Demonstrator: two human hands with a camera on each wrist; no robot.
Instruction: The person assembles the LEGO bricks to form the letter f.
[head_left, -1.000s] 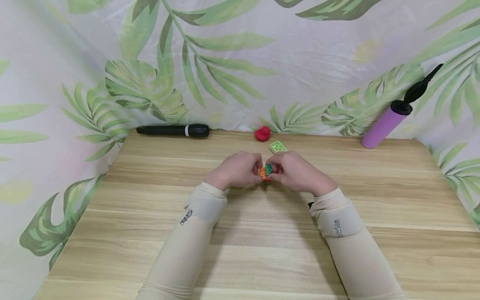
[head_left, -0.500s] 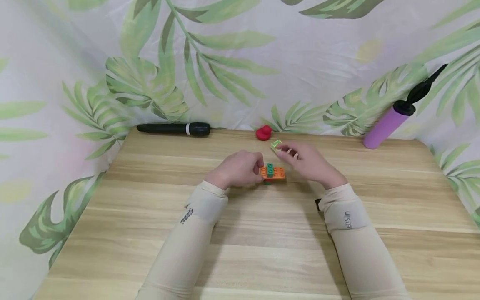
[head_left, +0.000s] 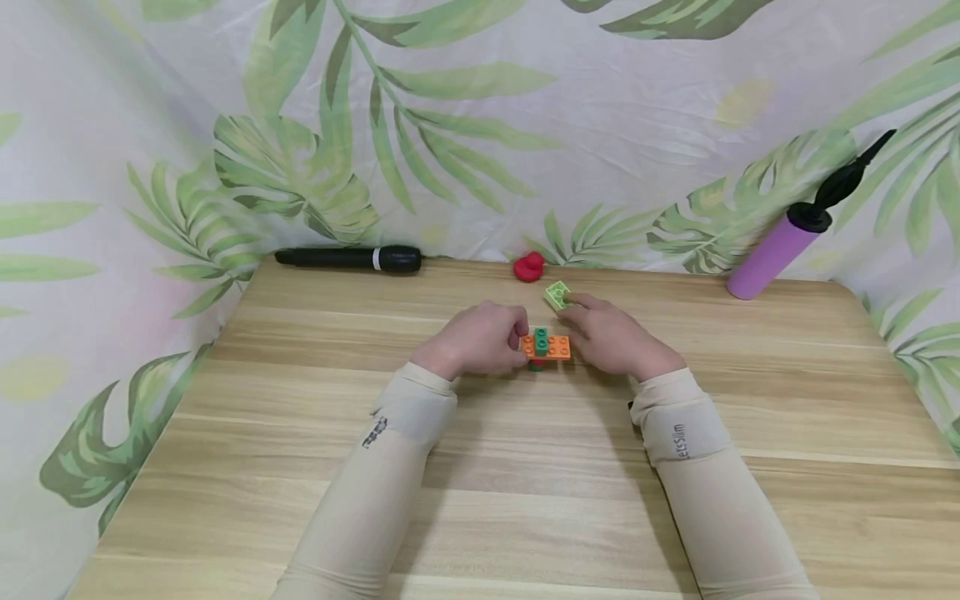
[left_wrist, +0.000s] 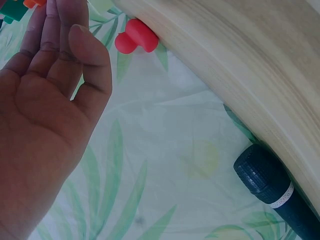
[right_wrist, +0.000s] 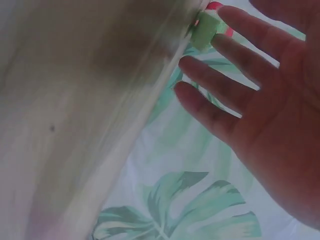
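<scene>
In the head view, my left hand (head_left: 480, 337) pinches the left end of an orange toy brick (head_left: 558, 347). A small dark green brick (head_left: 541, 341) sits across its studs, and red and green pieces show just underneath. My right hand (head_left: 615, 337) reaches past the stack to a light green brick (head_left: 557, 295) on the table, with fingertips at its right side. The right wrist view shows the fingers of that hand (right_wrist: 275, 115) extended and spread near the light green brick (right_wrist: 205, 31). Only a corner of the orange brick (left_wrist: 34, 3) appears in the left wrist view.
A red toy duck (head_left: 528, 267) stands at the back edge of the wooden table (head_left: 495, 483). Along that edge to the left lies a black microphone (head_left: 348, 259). A purple hand pump (head_left: 772, 254) leans at the back right, against a leaf-patterned cloth (head_left: 480, 125).
My right hand has left the dark green brick and moved back to the light green one. That brick looked tilted half a second ago and now lies flatter. The left hand has stayed put.
</scene>
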